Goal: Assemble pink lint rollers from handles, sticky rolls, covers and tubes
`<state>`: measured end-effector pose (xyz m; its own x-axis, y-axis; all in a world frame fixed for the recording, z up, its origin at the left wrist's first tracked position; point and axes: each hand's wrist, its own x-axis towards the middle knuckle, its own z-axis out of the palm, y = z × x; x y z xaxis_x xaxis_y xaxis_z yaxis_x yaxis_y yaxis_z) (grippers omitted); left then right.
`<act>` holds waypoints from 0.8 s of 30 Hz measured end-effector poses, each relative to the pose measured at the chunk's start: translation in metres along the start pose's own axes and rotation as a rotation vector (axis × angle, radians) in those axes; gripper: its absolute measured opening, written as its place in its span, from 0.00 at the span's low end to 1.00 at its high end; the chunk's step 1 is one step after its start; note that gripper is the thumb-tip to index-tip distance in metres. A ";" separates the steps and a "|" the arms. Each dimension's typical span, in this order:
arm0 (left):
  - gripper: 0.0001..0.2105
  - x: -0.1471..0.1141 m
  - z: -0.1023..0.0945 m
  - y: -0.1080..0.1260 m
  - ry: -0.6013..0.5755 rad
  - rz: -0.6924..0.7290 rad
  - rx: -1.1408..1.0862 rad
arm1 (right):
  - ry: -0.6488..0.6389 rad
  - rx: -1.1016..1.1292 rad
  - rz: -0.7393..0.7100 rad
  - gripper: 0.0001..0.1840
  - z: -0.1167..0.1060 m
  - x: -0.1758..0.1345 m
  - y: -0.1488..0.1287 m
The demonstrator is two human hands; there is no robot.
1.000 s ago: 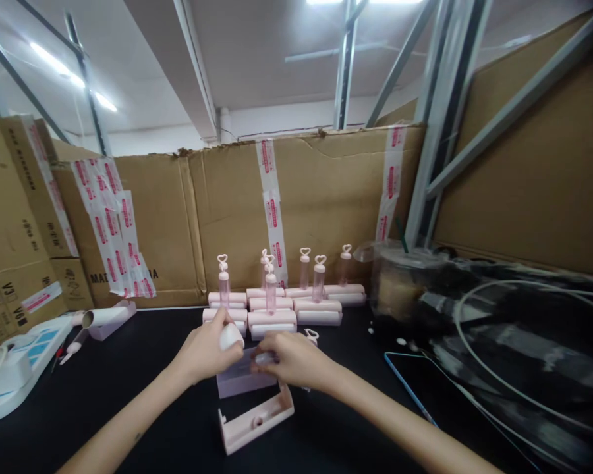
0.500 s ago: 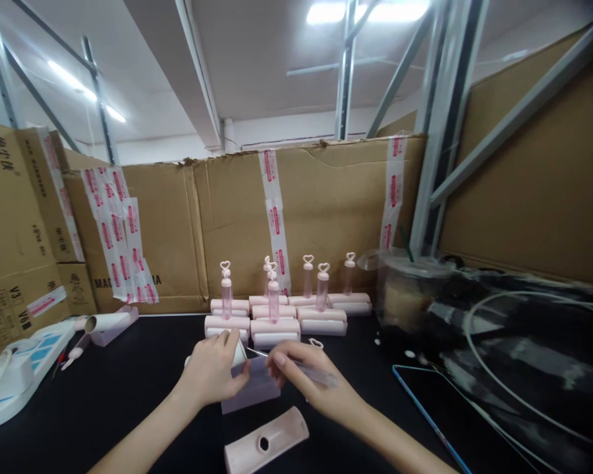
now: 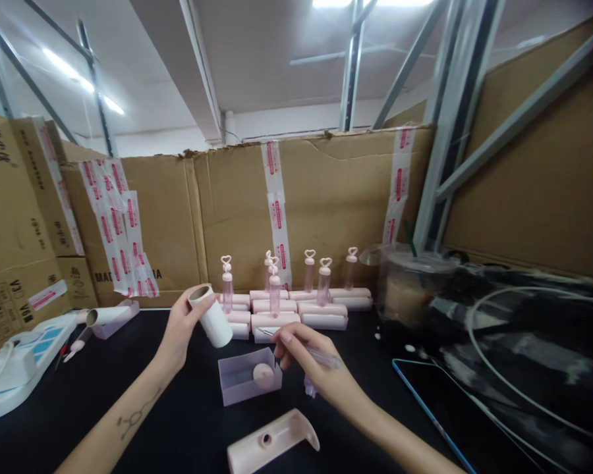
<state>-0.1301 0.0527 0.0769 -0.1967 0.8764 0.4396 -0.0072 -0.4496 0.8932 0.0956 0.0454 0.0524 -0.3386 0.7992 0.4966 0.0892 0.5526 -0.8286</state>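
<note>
My left hand (image 3: 180,326) grips a white sticky-paper roll (image 3: 216,324) on a cardboard core, tilted with its hollow end towards me. A screwdriver (image 3: 321,356) with a clear handle and thin metal shaft is held in my right hand (image 3: 304,355), its tip pointing left. Below and between the hands lies a translucent lilac tray (image 3: 242,391), with a round pale pink disc (image 3: 263,375) inside. Nearer to me rests a curved pink cover (image 3: 277,440) with a hole in it. Beside my right hand a small lilac piece (image 3: 310,387) is partly hidden.
Several pink lint rollers (image 3: 321,316) with upright heart-topped handles stand before the cardboard wall (image 3: 227,210). A power strip (image 3: 39,362) and another roll (image 3: 106,316) lie left. Right are a drink cup (image 3: 408,296), a blue-edged tablet (image 3: 445,408) and a white cable (image 3: 469,322).
My left hand has lifted the paper roll up and left, away from the lilac tray, so the disc inside now shows. My right hand keeps the screwdriver at nearly the same spot.
</note>
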 end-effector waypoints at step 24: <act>0.13 -0.007 0.009 -0.049 0.121 -0.336 -0.425 | 0.021 0.120 0.066 0.18 0.010 -0.005 0.005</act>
<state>-0.1191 0.0699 0.0309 -0.2264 0.9688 0.1010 -0.4793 -0.2010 0.8543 0.0882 0.0419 0.0438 -0.3161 0.8382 0.4443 -0.0022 0.4677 -0.8839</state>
